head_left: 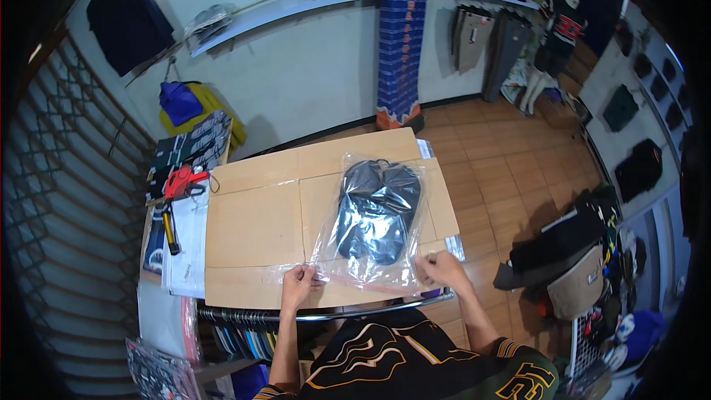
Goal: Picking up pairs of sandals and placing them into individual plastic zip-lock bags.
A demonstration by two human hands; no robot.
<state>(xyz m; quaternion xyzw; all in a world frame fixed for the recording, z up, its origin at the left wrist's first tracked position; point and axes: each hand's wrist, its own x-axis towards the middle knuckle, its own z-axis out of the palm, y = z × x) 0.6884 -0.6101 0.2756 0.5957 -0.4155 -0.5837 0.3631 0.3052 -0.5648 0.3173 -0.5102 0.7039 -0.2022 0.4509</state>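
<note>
A clear plastic bag [328, 250] lies on the cardboard-covered table [253, 228] in front of me. Inside it is a dark fabric item [377, 211], perhaps a small backpack; glare on the plastic hides its details. A reddish strip [361, 283] runs along the bag's near edge. My left hand [299, 283] pinches the near left corner of the bag between thumb and fingers. At the near right edge, my right hand [443, 271] has its fingers curled against the plastic; whether they grip it is blurred.
Left on the table are a red hand tool [186, 180], seemingly a tape dispenser, a yellow-and-black cutter knife [169, 229] and folded garments [194, 141]. A metal rail [383, 310] with hanging clothes [244, 339] runs below the near edge. More clothing [555, 250] stands at right.
</note>
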